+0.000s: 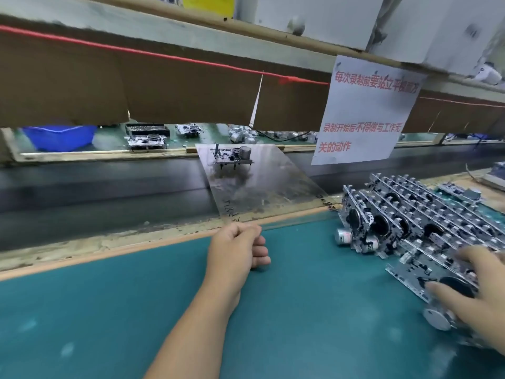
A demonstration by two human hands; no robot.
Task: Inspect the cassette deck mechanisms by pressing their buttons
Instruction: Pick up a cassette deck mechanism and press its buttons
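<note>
My right hand [475, 294] has its fingers curled on the nearest cassette deck [426, 280] at the right of the green mat [109, 310], left hand [240, 250] is a loose fist w/ nothing in it; deck looks stiff, light, w/ thin bits, so I'd hold the metal frame edges.

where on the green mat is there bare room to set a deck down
Bare green mat lies left of the left hand, and between that hand and the cassette deck mechanisms. The right side is crowded: decks stand packed in rows, and the right hand grips the nearest one.
</note>
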